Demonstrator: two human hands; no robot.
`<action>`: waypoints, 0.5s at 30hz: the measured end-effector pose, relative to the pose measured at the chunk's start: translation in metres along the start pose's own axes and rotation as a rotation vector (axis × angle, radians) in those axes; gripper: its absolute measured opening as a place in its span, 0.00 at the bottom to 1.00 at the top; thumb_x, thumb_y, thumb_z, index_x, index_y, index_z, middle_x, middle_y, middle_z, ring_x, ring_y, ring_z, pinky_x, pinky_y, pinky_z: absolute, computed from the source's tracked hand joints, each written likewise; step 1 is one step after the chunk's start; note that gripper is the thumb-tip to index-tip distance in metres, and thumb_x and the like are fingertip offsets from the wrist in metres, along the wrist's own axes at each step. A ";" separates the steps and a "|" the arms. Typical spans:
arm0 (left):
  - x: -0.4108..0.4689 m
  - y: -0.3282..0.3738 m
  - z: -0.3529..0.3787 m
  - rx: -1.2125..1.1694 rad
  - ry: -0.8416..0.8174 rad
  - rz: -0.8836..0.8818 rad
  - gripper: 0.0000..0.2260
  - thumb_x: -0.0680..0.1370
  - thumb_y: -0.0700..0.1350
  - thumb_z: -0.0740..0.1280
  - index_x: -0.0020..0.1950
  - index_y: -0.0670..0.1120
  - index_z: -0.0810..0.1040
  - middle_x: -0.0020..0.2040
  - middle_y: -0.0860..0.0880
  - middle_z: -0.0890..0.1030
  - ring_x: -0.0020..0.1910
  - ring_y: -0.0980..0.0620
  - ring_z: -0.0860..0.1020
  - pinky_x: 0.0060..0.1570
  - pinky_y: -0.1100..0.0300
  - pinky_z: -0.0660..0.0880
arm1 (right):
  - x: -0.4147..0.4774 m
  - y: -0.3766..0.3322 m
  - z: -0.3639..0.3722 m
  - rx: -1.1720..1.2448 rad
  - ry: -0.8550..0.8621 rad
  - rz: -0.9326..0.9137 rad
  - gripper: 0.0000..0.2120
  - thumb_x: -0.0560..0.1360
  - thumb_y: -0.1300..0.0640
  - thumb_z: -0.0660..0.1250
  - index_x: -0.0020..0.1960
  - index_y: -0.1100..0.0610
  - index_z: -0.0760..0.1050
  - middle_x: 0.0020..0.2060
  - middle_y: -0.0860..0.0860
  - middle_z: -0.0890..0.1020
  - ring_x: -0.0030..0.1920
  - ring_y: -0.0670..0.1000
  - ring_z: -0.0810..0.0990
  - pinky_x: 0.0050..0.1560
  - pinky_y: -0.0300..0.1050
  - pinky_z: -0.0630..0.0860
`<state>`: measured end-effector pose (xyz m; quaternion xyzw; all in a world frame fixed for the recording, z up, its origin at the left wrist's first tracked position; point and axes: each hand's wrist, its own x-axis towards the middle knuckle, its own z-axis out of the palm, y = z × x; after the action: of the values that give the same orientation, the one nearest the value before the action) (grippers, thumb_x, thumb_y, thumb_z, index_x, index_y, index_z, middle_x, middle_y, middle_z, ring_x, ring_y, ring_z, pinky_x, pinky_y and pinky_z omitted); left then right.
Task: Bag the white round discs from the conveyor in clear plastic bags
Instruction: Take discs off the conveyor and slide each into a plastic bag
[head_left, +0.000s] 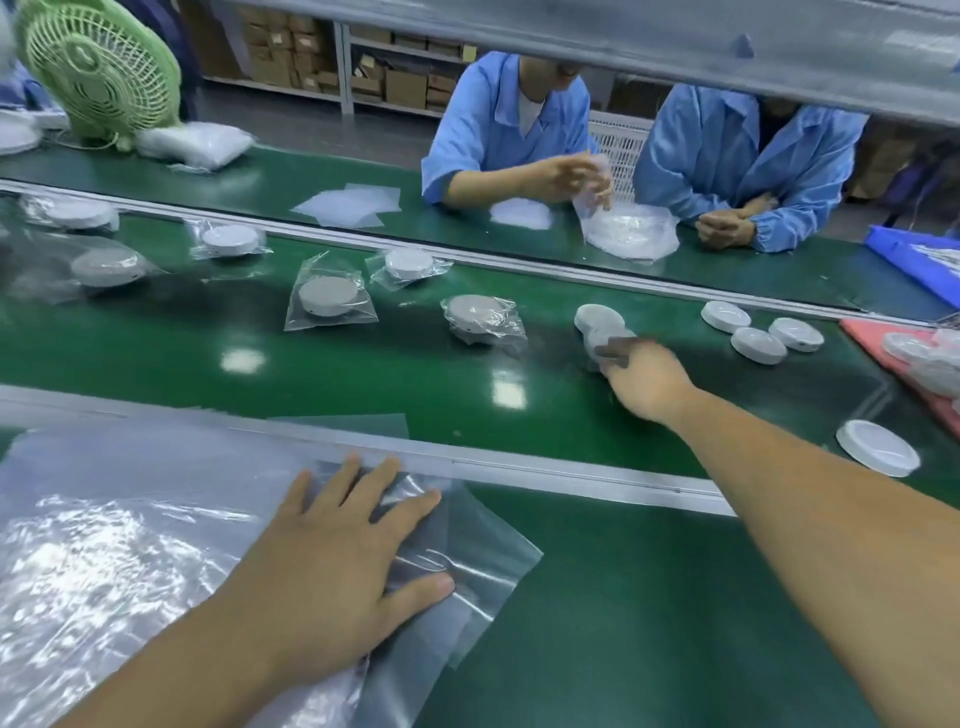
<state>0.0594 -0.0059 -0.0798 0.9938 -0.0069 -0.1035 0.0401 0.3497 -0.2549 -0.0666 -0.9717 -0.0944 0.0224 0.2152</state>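
Observation:
My right hand reaches out over the green conveyor belt and grips a white round disc, blurred by motion. My left hand lies flat, fingers spread, on a stack of clear plastic bags on the near table. Three bare white discs sit on the belt to the right, and another white disc lies near the belt's front edge. Several discs in clear bags lie on the belt to the left.
Two people in blue coats sit across the belt, one handling a clear bag. A green fan stands far left. A blue bin and a pink tray with discs are at the right. Metal rails border the belt.

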 end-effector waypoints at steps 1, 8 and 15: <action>-0.002 -0.002 -0.003 0.011 -0.008 0.002 0.39 0.69 0.80 0.38 0.78 0.68 0.37 0.82 0.57 0.39 0.80 0.51 0.40 0.78 0.44 0.42 | -0.001 -0.009 0.002 -0.025 0.005 -0.048 0.16 0.85 0.52 0.60 0.69 0.49 0.79 0.68 0.57 0.79 0.60 0.60 0.79 0.56 0.42 0.72; -0.004 -0.029 -0.024 0.043 0.061 -0.074 0.40 0.68 0.79 0.34 0.78 0.67 0.43 0.82 0.56 0.49 0.80 0.51 0.49 0.77 0.44 0.49 | -0.142 -0.061 0.045 -0.022 -0.176 -0.656 0.32 0.77 0.24 0.53 0.78 0.34 0.62 0.84 0.47 0.48 0.82 0.48 0.32 0.81 0.54 0.39; 0.000 -0.055 -0.022 0.028 -0.081 -0.131 0.46 0.63 0.84 0.40 0.78 0.67 0.48 0.80 0.54 0.57 0.79 0.50 0.55 0.76 0.41 0.49 | -0.218 -0.071 0.055 -0.110 -0.428 -0.798 0.27 0.80 0.29 0.53 0.77 0.33 0.65 0.82 0.36 0.53 0.81 0.40 0.38 0.81 0.52 0.34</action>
<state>0.0644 0.0504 -0.0626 0.9876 0.0552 -0.1459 0.0188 0.1187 -0.2112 -0.0859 -0.8428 -0.5049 0.1329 0.1306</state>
